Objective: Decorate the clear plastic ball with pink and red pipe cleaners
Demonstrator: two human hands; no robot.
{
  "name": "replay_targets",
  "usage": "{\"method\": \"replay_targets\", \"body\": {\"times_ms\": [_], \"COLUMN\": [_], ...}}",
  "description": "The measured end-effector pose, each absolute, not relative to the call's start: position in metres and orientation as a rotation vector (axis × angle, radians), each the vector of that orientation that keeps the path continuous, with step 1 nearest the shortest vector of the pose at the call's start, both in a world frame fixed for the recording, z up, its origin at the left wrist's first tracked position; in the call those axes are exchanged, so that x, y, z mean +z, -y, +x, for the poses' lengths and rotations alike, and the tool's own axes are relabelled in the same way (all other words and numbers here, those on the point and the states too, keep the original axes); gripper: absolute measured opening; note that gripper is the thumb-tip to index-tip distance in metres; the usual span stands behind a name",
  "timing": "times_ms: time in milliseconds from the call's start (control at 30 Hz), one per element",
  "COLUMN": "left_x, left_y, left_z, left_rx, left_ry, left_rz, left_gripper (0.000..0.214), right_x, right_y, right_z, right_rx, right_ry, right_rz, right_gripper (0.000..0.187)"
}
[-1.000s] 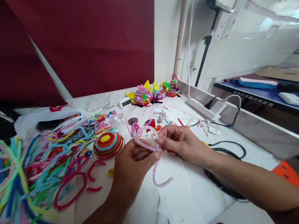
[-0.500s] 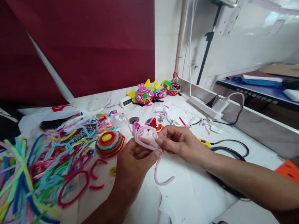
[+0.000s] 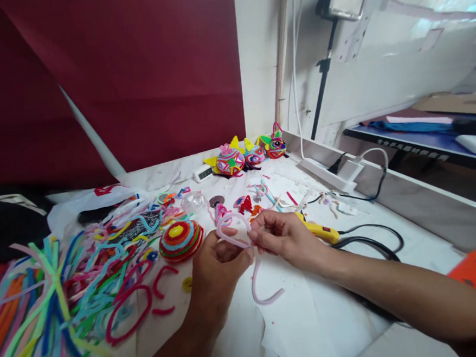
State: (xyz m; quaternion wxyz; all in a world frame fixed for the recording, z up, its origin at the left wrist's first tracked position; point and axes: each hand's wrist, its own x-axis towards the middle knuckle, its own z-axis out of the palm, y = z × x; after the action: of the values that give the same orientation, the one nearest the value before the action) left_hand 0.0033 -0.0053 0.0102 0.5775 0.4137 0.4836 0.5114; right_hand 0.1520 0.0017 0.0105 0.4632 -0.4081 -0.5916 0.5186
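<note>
A pale pink pipe cleaner is bent into a loop at its upper part, with a curved tail hanging below. My left hand pinches it between thumb and fingers where the loop closes. On the loop's right side, the fingertips of my right hand are closed on the same pipe cleaner. Just left of my left hand sits a dome wound in red, orange, blue and green rings with a yellow centre. Small pink and red pieces lie behind my hands.
Loose coloured pipe cleaners cover the table's left side. Several decorated fish-like figures stand at the back beside a small digital timer. A yellow-handled corded tool lies behind my right forearm. A power strip runs along the right-hand ledge.
The view has shifted slightly, so the table's items appear lower and a little to the right. Both hands keep their hold on the pipe cleaner, its loop looking slightly smaller.
</note>
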Motion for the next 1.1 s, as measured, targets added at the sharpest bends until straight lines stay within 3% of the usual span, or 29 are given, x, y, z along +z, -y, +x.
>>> {"method": "replay_targets", "body": {"times_ms": [333, 733, 967, 1100], "left_x": [0.011, 0.0, -0.002, -0.002], "left_y": [0.005, -0.008, -0.014, -0.015], "left_z": [0.006, -0.001, -0.008, -0.008], "left_rx": [1.21, 1.193, 1.244, 1.256], "left_ry": [-1.155, -1.133, -1.072, -1.05], "left_rz": [0.945, 0.913, 0.856, 0.825], "left_gripper": [0.055, 0.053, 0.045, 0.043], "right_x": [0.003, 0.01, 0.015, 0.014], "right_y": [-0.007, -0.017, -0.015, 0.005], "right_z": [0.151, 0.155, 0.181, 0.206], "right_rx": [1.318, 1.31, 1.181, 0.937], "right_ry": [1.423, 1.432, 1.682, 1.923], "right_rz": [-0.942, -1.026, -1.045, -1.135], "right_gripper": [0.027, 0.019, 0.014, 0.017]}}
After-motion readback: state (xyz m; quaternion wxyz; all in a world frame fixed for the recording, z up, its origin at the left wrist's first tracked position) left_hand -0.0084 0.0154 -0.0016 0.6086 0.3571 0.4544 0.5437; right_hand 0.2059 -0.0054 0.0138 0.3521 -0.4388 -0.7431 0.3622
